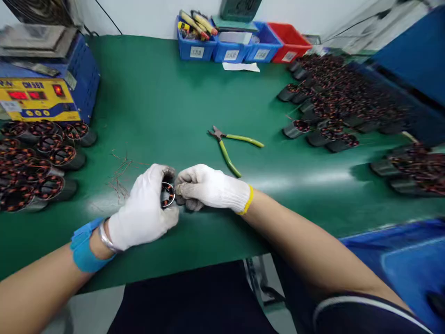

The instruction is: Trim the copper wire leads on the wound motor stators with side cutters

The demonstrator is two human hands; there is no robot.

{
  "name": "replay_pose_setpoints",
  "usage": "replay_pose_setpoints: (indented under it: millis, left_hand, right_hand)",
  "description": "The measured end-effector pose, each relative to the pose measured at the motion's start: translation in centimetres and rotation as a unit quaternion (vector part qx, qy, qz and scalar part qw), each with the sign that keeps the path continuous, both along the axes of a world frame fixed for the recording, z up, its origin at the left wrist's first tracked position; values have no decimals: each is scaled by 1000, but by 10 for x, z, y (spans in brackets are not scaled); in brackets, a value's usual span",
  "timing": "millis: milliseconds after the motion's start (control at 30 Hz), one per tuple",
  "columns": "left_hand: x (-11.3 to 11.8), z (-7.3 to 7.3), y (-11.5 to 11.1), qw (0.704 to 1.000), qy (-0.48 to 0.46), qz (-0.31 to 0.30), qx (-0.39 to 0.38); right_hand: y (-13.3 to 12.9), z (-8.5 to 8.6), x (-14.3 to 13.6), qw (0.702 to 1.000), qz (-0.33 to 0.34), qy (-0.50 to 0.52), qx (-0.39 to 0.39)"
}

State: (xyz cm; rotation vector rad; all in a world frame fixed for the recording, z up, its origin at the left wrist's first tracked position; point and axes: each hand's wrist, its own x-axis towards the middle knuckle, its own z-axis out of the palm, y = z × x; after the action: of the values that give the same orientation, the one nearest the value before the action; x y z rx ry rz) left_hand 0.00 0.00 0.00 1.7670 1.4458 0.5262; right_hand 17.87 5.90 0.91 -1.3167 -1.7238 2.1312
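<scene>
While the near edge of the green table (pixel 156 106) is running just ahead of the dark clothing (pixel 187 301), the left hand (pixel 144 208), in a white glove, is curling round a cylindrical part (pixel 168 195), its ring-shaped open end showing copper and black inside; the right hand (pixel 208 188), gloved, is bringing its fingertips together at the part's rim, whatever they may be pinching being too small to tell; thin wire offcuts (pixel 120 178) are lying beyond the left hand; green-handled cutters (pixel 231 144) are resting open beyond the right hand; similar parts are standing in a left cluster (pixel 38 162) before a yellow-fronted device (pixel 40 99) and lying in a right cluster (pixel 333 97); blue bins (pixel 197 51) and a red bin (pixel 290 44) are lining the far edge.
</scene>
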Motion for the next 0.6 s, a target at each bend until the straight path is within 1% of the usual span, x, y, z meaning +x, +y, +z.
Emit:
replay_pose_setpoints:
  millis: [67, 133, 200, 233, 267, 300, 333, 400, 433, 467, 500, 533, 600]
  left_hand:
    - [-9, -6, 5, 992, -123, -1, -2]
    - [-16, -8, 10, 973, -228, 39, -8]
    - [-22, -6, 17, 936, -326, 137, -6]
    - [-24, -3, 20, 918, -351, 183, -18]
    - [-26, 0, 22, 908, -358, 213, -50]
    - [-28, 5, 24, 906, -350, 215, -106]
    - [-30, 9, 25, 908, -328, 189, -177]
    - [-32, 19, 24, 908, -267, 95, -307]
    - [-32, 23, 23, 907, -240, 54, -342]
    - [-31, 26, 21, 910, -224, 32, -347]
    - [-29, 29, 18, 920, -221, 32, -322]
    - [-28, 31, 15, 935, -229, 45, -269]
    - [-24, 34, 9, 964, -235, 60, -111]
  right_hand:
    - [-4, -3, 1, 999, -5, 27, 17]
    - [-8, -4, 2, 998, -16, 52, 30]
    - [-10, -2, 3, 996, -36, 74, 35]
    - [-11, -1, 4, 994, -45, 86, 40]
    - [-12, 1, 5, 992, -53, 101, 46]
    - [-12, 2, 6, 990, -57, 115, 54]
    - [-12, 3, 7, 988, -59, 128, 61]
    - [-12, 4, 9, 985, -64, 142, 68]
    - [-12, 4, 9, 985, -68, 146, 67]
    - [-11, 3, 10, 984, -74, 153, 61]
    - [-11, 2, 11, 982, -82, 161, 52]
    - [-10, 1, 11, 980, -91, 171, 43]
    - [-9, -2, 11, 974, -110, 194, 26]
